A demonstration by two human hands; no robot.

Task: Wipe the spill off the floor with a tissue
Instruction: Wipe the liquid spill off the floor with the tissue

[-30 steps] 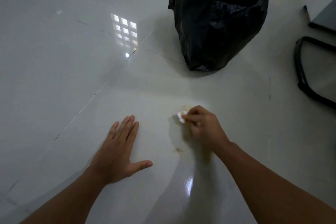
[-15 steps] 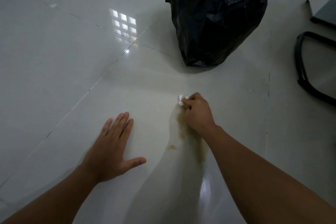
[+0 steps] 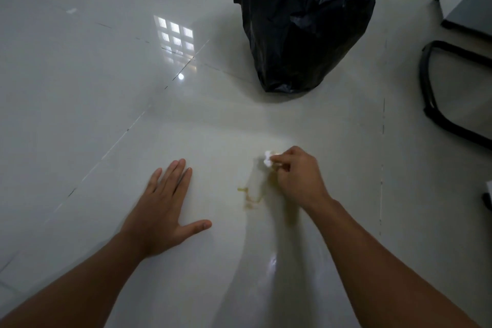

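Head view, right hand (image 3: 298,178) fingers pinching tissue (image 3: 267,159) at spill (image 3: 250,198) – left hand (image 3: 162,210) fingers spread flat on floor (image 3: 80,114)

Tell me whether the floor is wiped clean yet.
No: yellowish spill streaks remain on the floor beside the right hand gripping the tissue.

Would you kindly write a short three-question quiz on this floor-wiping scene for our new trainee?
1. True or false: the left hand lies flat and open on the floor.
2. What does the right hand pinch? A) sponge B) white tissue C) brush
3. Fill in: yellowish spill residue shows just to the ____ of the right hand.

Key: 1 true; 2 B; 3 left. The bin with a black bag stands beyond, untouched.
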